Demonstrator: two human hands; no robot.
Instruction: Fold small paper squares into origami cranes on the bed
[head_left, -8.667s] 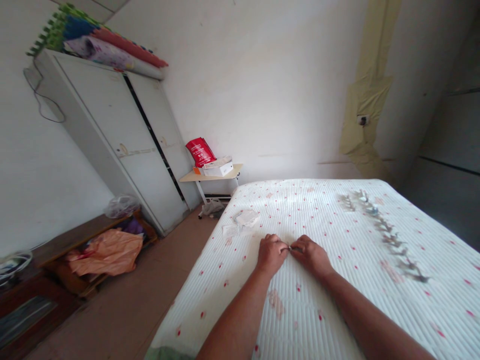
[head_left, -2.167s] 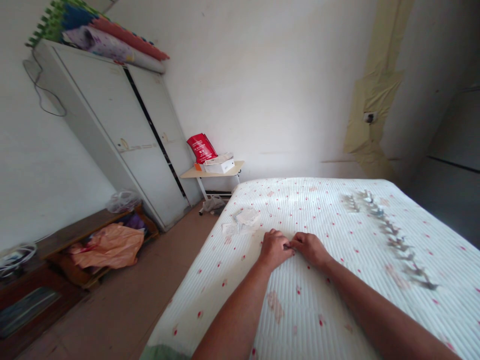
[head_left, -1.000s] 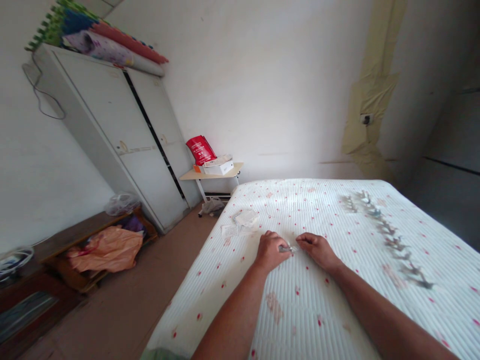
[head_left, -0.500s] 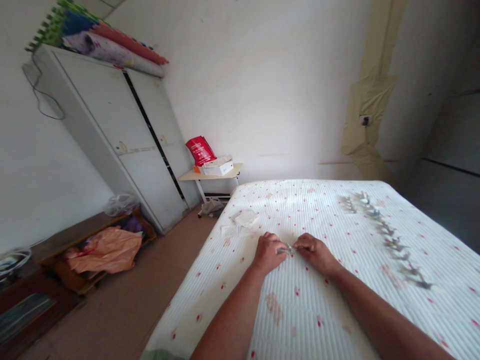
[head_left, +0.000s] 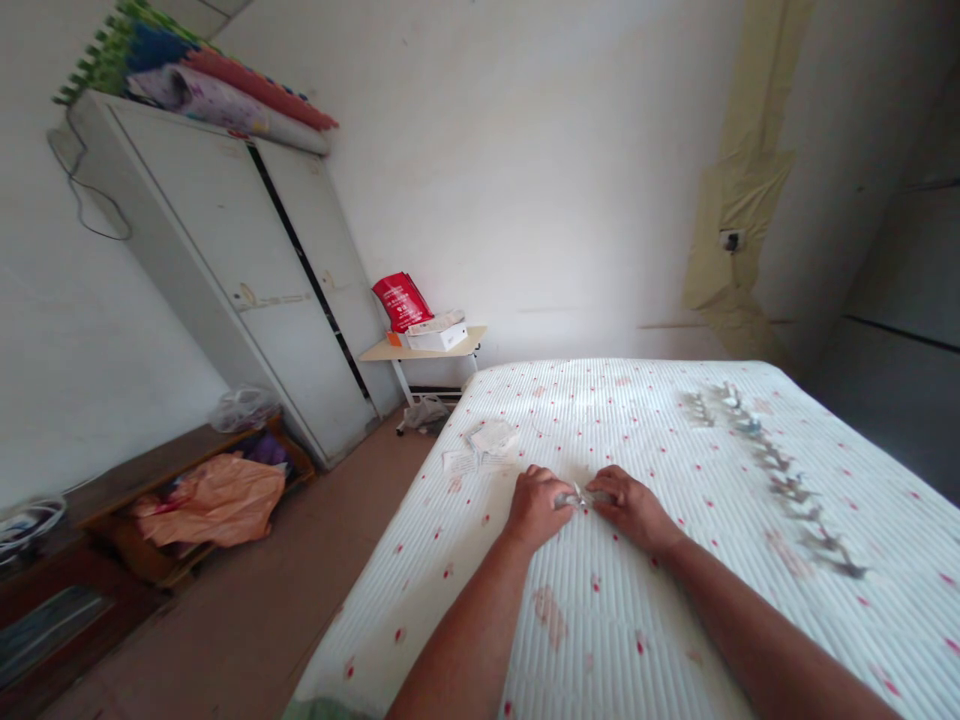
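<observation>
My left hand (head_left: 537, 502) and my right hand (head_left: 631, 506) meet low over the bed, with a small folded paper crane (head_left: 580, 496) between them. Fingers and thumb of the left pinch its grey, narrow left end. On the other side, my right hand's fingertips close on its right part. Pale points stick up in the middle, while the ends are covered by my fingers. Beyond the left hand lie sheets of thin printed paper (head_left: 493, 438). Off to the right stands a row of similar small folded figures (head_left: 787, 486), with a shorter row (head_left: 699, 409) beside its far end.
The bed (head_left: 592, 650) has a white ribbed cover with red dots. Past its far left corner is a small table (head_left: 379, 351) with a red bag (head_left: 403, 301) and a white box (head_left: 437, 339). A grey cabinet (head_left: 202, 230) and a low wooden bench (head_left: 112, 490) stand left.
The fingers of my right hand have shifted slightly on the paper crane, and its pale points show more between the hands. The left hand stays almost in place.
</observation>
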